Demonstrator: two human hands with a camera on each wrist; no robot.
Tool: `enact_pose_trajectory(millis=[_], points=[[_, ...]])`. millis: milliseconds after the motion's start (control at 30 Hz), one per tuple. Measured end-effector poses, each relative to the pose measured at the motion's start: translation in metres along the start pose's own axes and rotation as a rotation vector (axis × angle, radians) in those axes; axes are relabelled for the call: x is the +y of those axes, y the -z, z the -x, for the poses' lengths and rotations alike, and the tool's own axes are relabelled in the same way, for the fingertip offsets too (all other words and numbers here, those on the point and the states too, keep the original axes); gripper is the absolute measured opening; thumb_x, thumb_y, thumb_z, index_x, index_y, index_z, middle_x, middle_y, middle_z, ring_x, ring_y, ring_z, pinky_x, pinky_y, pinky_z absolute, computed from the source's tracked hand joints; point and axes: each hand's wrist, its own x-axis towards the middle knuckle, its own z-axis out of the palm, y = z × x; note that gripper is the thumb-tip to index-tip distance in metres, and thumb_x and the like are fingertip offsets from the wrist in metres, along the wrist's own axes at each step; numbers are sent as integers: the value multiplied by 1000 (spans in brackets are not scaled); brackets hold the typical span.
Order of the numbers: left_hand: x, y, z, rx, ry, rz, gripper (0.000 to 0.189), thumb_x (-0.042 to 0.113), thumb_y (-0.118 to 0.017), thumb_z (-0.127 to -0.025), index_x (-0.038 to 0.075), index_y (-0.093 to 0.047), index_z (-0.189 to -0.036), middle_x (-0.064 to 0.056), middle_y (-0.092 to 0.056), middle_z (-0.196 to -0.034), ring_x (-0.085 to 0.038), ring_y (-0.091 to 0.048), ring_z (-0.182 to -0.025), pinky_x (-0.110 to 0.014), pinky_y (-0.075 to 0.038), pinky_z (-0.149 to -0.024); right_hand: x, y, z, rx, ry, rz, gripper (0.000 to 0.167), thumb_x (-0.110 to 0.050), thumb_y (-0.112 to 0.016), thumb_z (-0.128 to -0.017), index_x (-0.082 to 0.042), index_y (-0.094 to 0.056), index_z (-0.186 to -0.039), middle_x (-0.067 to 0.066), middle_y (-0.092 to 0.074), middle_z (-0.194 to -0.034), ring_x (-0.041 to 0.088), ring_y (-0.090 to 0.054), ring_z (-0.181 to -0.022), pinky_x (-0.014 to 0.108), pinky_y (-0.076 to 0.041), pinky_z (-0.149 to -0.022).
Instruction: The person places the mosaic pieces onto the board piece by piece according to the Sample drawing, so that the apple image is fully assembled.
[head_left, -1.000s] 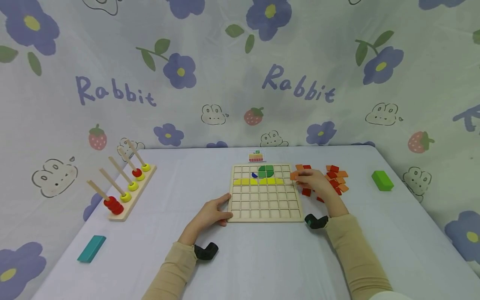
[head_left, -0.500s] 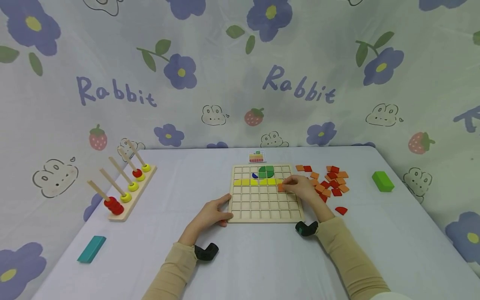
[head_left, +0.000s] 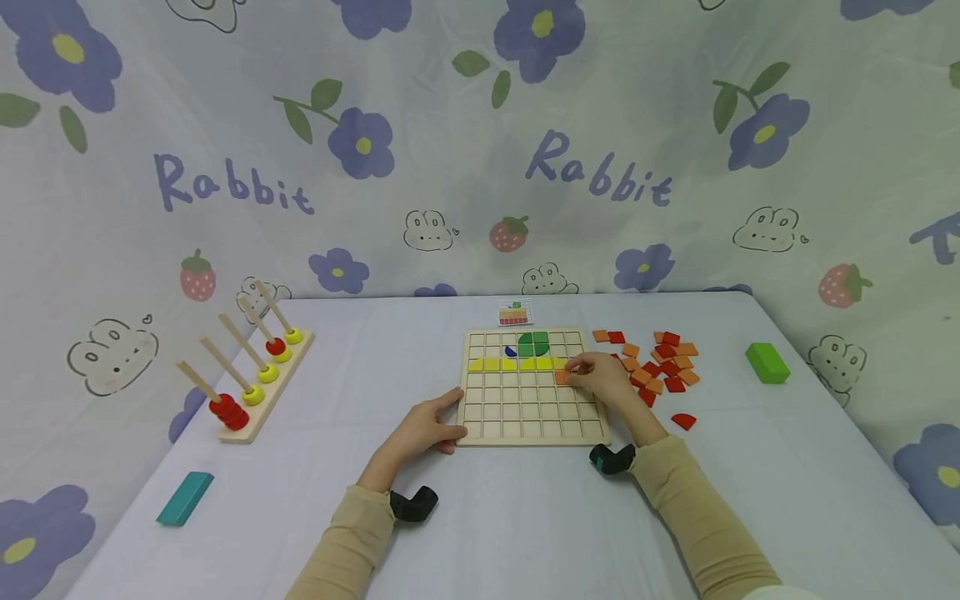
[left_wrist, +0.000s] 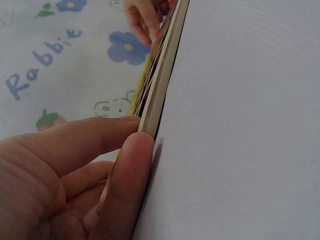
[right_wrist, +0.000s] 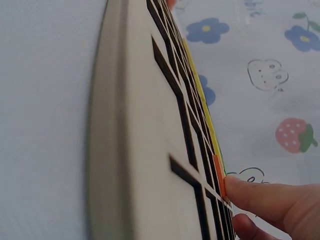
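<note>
A wooden grid board (head_left: 530, 425) lies flat in the middle, with a row of yellow tiles (head_left: 483, 365) and a few green and blue pieces in its upper cells. My left hand (head_left: 420, 429) rests at the board's left edge; in the left wrist view, thumb and index fingertip touch the rim. Under the right end of the yellow row sits an orange square tile (head_left: 562, 378). My right hand (head_left: 606, 382) holds this tile by its right side. In the right wrist view, the index fingertip is on the tile (right_wrist: 218, 170), thumb just below.
Loose red and orange pieces (head_left: 673, 384) lie right of the board. Behind it stands a small pattern card (head_left: 514, 313). A green block (head_left: 767, 363) is far right. On the left are a peg stand with beads (head_left: 273, 385) and a teal block (head_left: 185, 498).
My right hand has carried the orange tile left from beside the board onto the grid below the yellow row, then stayed nearly still. The left hand has not moved.
</note>
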Motion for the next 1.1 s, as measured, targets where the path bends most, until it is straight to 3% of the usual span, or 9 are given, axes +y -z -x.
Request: enact_pose_trajectory(millis=[167,333,467,700,900,1100], points=[[1,0,0,0,16,10,71,14,-70,-81,9,-35,-143,-4,-55,-54,-12,-56,-47,-25,-49,-55,1,3,-1,6,15,11,22,-21,-69,-83,-8,-69,-102,9,-60,-97,24,-50,-89,31,-40,-73],[1,0,1,-1,10,4,71,13,-70,-80,9,-36,-143,-3,-55,-54,-11,-56,-47,-25,-49,-56,12,27,0,49,34,13,27,-19,-66,-85,-7,-66,-109,15,-58,-102,27,-51,-90,33,-42,-68],[3,0,1,-4,-2,-3,70,13,-69,-80,8,-36,-142,-2,-55,-53,-11,-56,-47,-25,-49,-58,27,54,2,41,-28,39,33,-21,-65,-86,-4,-63,-114,18,-57,-110,30,-50,-97,37,-43,-76],[4,0,1,-5,-6,-2,70,12,-69,-81,7,-36,-142,-2,-54,-53,-11,-56,-47,-25,-49,-57,42,87,10,-47,-157,144,41,-26,-68,-82,-1,-58,-112,22,-53,-113,32,-48,-93,37,-44,-71],[4,0,1,-6,-11,10,71,12,-69,-81,6,-35,-143,-3,-54,-54,-12,-56,-47,-25,-49,-56,46,93,11,-86,-195,157,44,-24,-71,-79,2,-60,-113,24,-50,-118,31,-49,-88,35,-45,-71],[4,0,2,-9,-13,22,71,11,-69,-80,6,-35,-142,-3,-54,-54,-11,-56,-47,-25,-49,-54,47,86,10,-10,-135,161,38,-22,-68,-81,1,-57,-109,20,-54,-104,30,-50,-85,34,-45,-68]])
